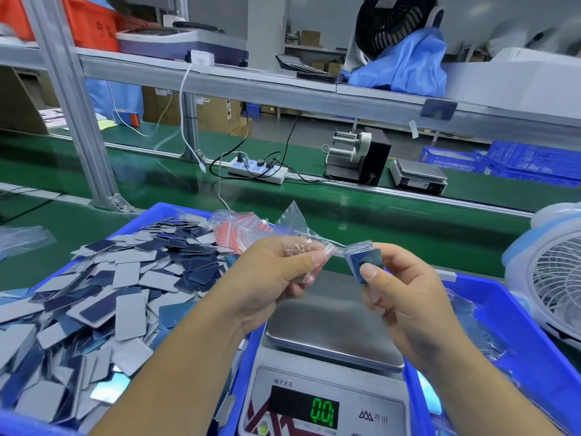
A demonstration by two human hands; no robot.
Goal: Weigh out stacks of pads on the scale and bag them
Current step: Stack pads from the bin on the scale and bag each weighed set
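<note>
Clear plastic is the tricky part of this step: the left hand pinches a small transparent bag above the scale, while the right hand is clamped, thumb in front and fingers behind, on a short stack of pads held just beside the bag's lower edge. Whether the bag's mouth is already parted cannot be told through the glare. To do it well, I would judge that the left fingers should spread the opening wide and hold it steady, and the stack should go in narrow end first, kept squeezed so no pad fans out or slips. The pan is bare and the display reads near zero, which suggests the stack was lifted off it. To the left, a blue bin holds a loose heap of grey and dark-blue pads, with a bundle of red-striped bags at its far edge. A white fan stands close on the right, and its draught could flutter the bag. Another blue tray lies under the right wrist, near enough to catch a dropped pad.
</note>
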